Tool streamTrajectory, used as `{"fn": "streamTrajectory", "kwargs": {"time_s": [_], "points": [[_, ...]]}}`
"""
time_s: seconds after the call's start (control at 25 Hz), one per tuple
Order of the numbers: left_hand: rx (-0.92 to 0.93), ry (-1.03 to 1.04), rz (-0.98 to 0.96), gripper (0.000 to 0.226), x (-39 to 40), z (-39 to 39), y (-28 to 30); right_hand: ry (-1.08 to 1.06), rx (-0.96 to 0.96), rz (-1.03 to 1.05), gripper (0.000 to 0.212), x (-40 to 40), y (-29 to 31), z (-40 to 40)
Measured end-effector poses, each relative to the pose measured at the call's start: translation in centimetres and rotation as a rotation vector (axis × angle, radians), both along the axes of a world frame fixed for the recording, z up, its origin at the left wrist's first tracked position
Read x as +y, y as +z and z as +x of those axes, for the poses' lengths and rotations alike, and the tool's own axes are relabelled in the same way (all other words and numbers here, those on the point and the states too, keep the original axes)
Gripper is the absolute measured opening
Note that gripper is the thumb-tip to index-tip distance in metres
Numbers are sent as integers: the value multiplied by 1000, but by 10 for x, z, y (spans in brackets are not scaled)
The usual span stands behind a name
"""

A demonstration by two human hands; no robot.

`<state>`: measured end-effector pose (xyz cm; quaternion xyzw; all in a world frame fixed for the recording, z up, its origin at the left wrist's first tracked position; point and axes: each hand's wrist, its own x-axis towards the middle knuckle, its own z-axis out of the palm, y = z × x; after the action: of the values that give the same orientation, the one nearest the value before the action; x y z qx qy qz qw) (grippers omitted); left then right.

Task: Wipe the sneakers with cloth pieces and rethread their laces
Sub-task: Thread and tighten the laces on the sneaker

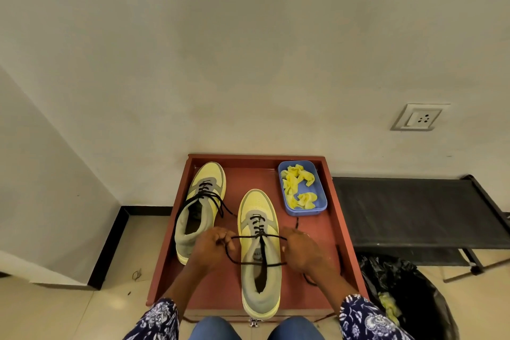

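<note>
Two yellow-and-grey sneakers stand on a red-brown tray (pixel 334 229), toes pointing away from me. The left sneaker (pixel 200 207) has a black lace threaded through it, its ends hanging loose. The right sneaker (pixel 259 256) lies between my hands. Its black lace (pixel 262 240) stretches sideways across the tongue. My left hand (pixel 212 245) pinches one end of the lace left of the shoe. My right hand (pixel 300 248) grips the other end on the shoe's right side. A blue box (pixel 321 201) at the tray's far right holds several yellow cloth pieces (pixel 296 185).
A black bin bag (pixel 414 292) with used yellow cloth inside sits on the floor at the right. Behind it stands a black metal rack (pixel 414 210). The wall is just beyond the tray, with a socket (pixel 418 117) at the right. My knees show at the bottom edge.
</note>
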<state>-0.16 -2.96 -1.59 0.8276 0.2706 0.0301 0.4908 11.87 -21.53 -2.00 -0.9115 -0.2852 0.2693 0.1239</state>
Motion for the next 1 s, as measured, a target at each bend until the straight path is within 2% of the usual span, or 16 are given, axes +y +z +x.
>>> {"fn": "streamTrajectory", "kwargs": {"time_s": [0.08,0.16,0.24,0.32,0.4,0.44,0.8,1.0], "points": [[-44,30,12,44,2,3,-3,6,36,118,55,8,2,-3],[-57,43,101,33,-3,8,1,33,2,167,48,16,4,-7],[-47,-95,175,20,-13,16,3,49,-60,188,37,22,6,-9],[50,-251,357,23,-23,23,5,37,-90,180,29,24,8,-9],[140,-269,516,24,-29,29,7,21,-114,171,26,25,9,-9],[157,-243,537,24,-30,31,7,18,-127,163,26,26,11,-9],[239,-129,562,23,-35,34,9,23,-180,57,28,27,18,-11],[313,-51,501,22,-34,31,9,-9,-194,27,27,25,15,-12]]}}
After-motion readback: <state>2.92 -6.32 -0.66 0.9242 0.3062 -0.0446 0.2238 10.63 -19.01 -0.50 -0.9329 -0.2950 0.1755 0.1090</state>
